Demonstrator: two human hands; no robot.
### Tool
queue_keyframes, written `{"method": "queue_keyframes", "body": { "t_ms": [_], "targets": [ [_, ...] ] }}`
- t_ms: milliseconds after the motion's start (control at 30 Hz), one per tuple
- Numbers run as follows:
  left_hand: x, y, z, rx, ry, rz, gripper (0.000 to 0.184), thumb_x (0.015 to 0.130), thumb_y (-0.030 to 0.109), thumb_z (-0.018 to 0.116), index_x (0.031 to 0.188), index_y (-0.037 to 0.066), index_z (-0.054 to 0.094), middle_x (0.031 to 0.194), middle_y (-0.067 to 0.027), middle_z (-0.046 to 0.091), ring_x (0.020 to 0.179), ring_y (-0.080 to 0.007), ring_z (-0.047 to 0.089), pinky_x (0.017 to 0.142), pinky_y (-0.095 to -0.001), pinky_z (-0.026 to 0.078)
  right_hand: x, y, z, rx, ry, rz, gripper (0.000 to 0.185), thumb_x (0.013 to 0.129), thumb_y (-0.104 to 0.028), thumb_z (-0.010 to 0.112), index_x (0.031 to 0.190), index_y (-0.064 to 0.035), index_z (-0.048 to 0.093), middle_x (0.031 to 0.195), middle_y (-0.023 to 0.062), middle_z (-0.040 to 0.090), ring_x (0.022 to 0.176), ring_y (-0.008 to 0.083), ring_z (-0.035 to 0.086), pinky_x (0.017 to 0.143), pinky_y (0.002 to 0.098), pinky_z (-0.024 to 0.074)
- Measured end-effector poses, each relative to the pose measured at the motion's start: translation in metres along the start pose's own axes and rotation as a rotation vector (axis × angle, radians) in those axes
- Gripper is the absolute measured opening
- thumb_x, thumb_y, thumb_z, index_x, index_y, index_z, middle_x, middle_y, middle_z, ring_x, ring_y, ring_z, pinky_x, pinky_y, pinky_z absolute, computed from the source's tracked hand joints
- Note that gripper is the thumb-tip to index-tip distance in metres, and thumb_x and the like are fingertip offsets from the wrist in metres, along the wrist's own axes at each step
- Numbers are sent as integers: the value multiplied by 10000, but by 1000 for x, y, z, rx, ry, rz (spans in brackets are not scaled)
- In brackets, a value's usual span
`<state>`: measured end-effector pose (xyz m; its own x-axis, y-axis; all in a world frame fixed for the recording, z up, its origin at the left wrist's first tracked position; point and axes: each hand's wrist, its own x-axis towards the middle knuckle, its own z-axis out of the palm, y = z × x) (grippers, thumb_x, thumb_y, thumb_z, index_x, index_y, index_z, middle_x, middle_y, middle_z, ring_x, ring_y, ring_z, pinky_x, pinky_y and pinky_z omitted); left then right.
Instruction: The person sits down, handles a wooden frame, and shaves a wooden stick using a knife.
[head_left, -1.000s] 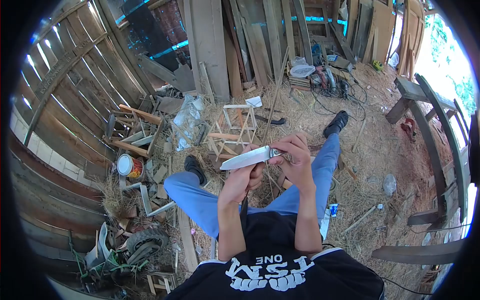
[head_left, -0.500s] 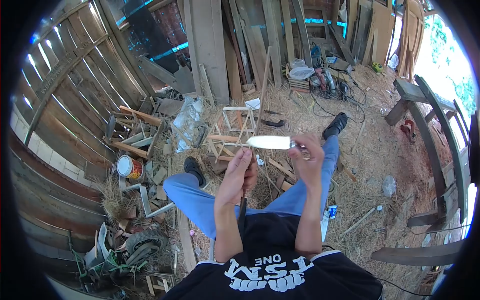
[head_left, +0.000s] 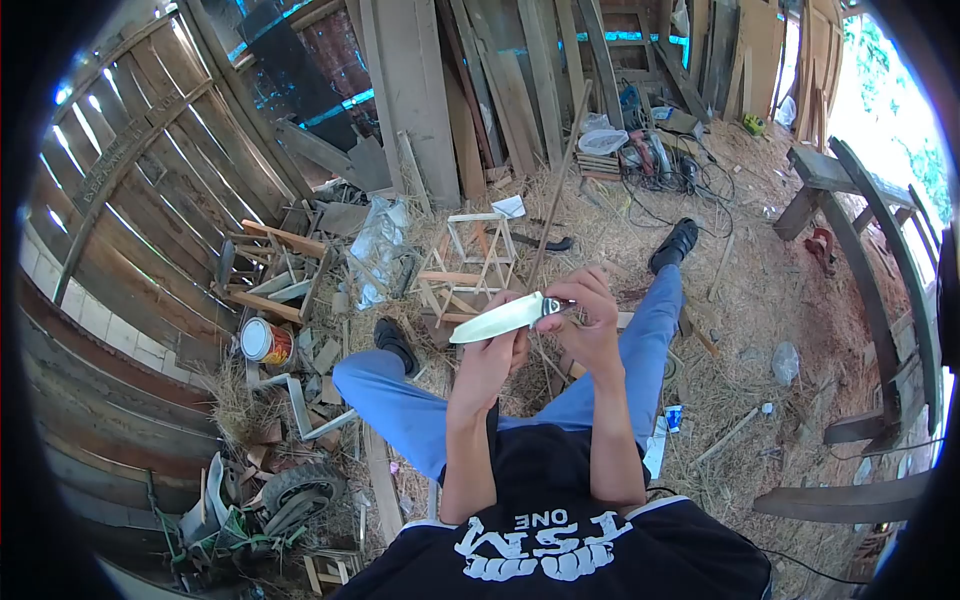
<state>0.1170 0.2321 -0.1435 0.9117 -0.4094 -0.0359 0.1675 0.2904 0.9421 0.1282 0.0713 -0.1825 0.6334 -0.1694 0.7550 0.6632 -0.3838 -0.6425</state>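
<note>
In my right hand (head_left: 588, 322) is the handle of a knife (head_left: 497, 319), its broad bright blade pointing left and slightly down. The blade lies across the top of my left hand (head_left: 485, 370), whose fingers are curled closed. A long thin wooden stick (head_left: 562, 185) slants up and away from my left hand; the blade and fingers hide its lower end and the exact grip. Beyond my hands, a small frame of thin wooden strips (head_left: 447, 277) stands on the ground.
Straw and shavings cover the ground between my legs. Power tools with cables (head_left: 655, 160) lie at the back, before leaning boards (head_left: 410, 95). A paint bucket (head_left: 266, 341) and wheel (head_left: 303, 492) are at left. A curved wooden structure (head_left: 865, 250) stands at right.
The blade first lifted off my left hand to the right, and now lies across it again, tilted down-left. The stick's top swung left, then back right. The view has shifted slightly.
</note>
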Motion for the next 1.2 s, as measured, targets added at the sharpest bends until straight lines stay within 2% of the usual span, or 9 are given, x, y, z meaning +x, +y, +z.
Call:
{"method": "queue_keyframes", "body": {
  "t_ms": [167, 233, 333, 433, 533, 633, 933, 1033, 1200],
  "targets": [
    [-7, 4, 0, -11, -76, -45, 239, 1079, 274, 432, 1037, 63, 536, 621, 68, 368, 501, -10, 283, 439, -198, 229, -3, 19, -14, -18, 186, 44, 387, 763, -377, 822, 910, -36, 712, 835, 54, 608, 821, 195, 552, 738, 324, 430],
    [-10, 6, -5, 69, -151, -34, 268, 1077, 305, 436, 1003, 65, 530, 607, 69, 352, 489, -16, 280, 430, -205, 222, -12, 44, -30, 33, 372, 205, 371, 849, -362, 776, 969, -20, 696, 878, 59, 597, 824, 171, 553, 717, 299, 431],
    [-11, 7, -6, 182, -167, 2, 297, 1073, 335, 439, 956, 74, 515, 597, 72, 332, 472, -23, 277, 415, -215, 206, -18, 51, -56, -178, 423, 361, 422, 927, -398, 702, 1034, 9, 671, 872, -6, 541, 761, 78, 480, 654, 234, 371],
    [-7, 2, -7, 44, -42, -26, 296, 1074, 332, 439, 962, 68, 514, 604, 70, 336, 470, -17, 271, 416, -209, 197, -18, 40, -56, -258, 384, 289, 367, 928, -344, 714, 1046, 0, 672, 866, -4, 536, 757, 79, 483, 650, 232, 373],
    [-2, 7, -18, -157, 105, 10, 269, 1069, 327, 452, 971, 83, 506, 641, 72, 316, 476, -27, 257, 424, -209, 176, -16, 42, -41, -166, 353, 336, 337, 916, -315, 732, 1032, -4, 675, 866, 0, 544, 767, 82, 494, 658, 230, 382],
    [-5, 13, -25, -277, 121, 35, 261, 1068, 331, 452, 978, 90, 493, 652, 71, 291, 480, -28, 231, 425, -215, 166, -14, 34, -28, -35, 260, 396, 354, 880, -335, 762, 1006, -15, 681, 884, 39, 589, 810, 128, 551, 717, 268, 439],
    [-1, 3, -23, -41, 142, 62, 249, 1057, 332, 487, 1037, 91, 547, 682, 65, 326, 534, -20, 261, 454, -207, 207, -4, -2, 7, 62, 48, 350, 271, 811, -207, 799, 981, -18, 704, 886, 65, 646, 857, 187, 579, 764, 305, 470],
    [-2, 3, -23, -90, 110, 22, 253, 1058, 319, 488, 1069, 79, 568, 694, 64, 354, 558, -19, 282, 479, -198, 227, -1, -9, 14, 37, -3, 229, 276, 808, -218, 804, 982, -28, 708, 862, 54, 646, 832, 186, 568, 754, 316, 458],
    [-3, -3, -27, -97, 0, -5, 249, 1066, 281, 474, 1065, 48, 563, 705, 60, 376, 563, -21, 289, 491, -198, 235, -2, -11, 14, 62, -82, 206, 337, 797, -306, 803, 969, -33, 703, 823, 47, 625, 818, 193, 540, 744, 324, 442]
  ]
}}
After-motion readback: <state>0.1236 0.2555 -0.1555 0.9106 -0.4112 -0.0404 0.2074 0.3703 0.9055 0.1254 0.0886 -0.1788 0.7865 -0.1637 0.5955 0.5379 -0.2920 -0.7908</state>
